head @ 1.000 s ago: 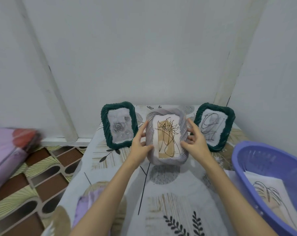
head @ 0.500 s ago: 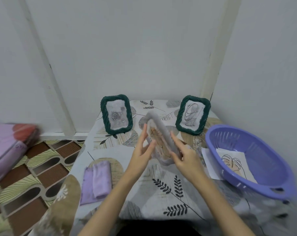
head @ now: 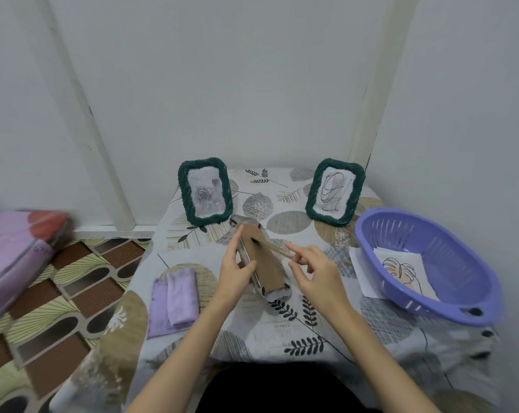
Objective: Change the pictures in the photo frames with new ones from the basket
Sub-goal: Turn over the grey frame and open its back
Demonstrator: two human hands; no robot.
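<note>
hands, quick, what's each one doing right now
Left hand: grips the grey frame, turned back-side up.
Right hand: fingers at the frame's stand; whether it pinches it cannot be told.
</note>
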